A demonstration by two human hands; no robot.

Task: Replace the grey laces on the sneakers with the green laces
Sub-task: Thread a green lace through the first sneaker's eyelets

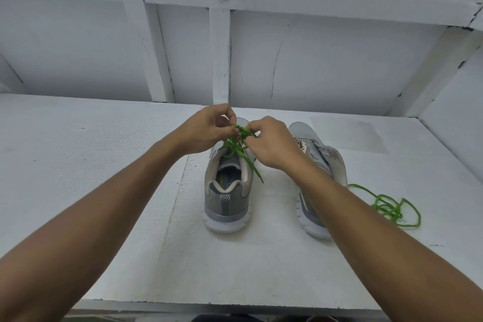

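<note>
Two sneakers stand near the middle of the desk [104,165], heels toward the near edge and toes toward the far edge. Both hands work above the tongue of the first sneaker [227,198]. The left hand [206,129] has its fingers curled and pinches a green lace [236,145] between thumb and fingertips. The right hand [269,144] pinches the same lace just beside it, so the two grips nearly touch. The lace bunches in loops over the top eyelets, and one loose end trails down past the collar on the side toward the desk's right edge. It looks like the tying or final tightening step on this shoe.

The second sneaker [308,138] stands just beside it toward the right edge, partly hidden by the right forearm. It seems to have no lace in it, though its eyelets are hard to read. A spare green lace [389,208] lies in a loose tangle on the desk, nearer the right edge. No grey lace shows.

The lace is probably light, soft and limp, so it will flop and tangle. It is best pinched near its stiff tip for threading and close to the eyelets for pulling snug. The shoe is light enough to shift under a hard tug.
</note>
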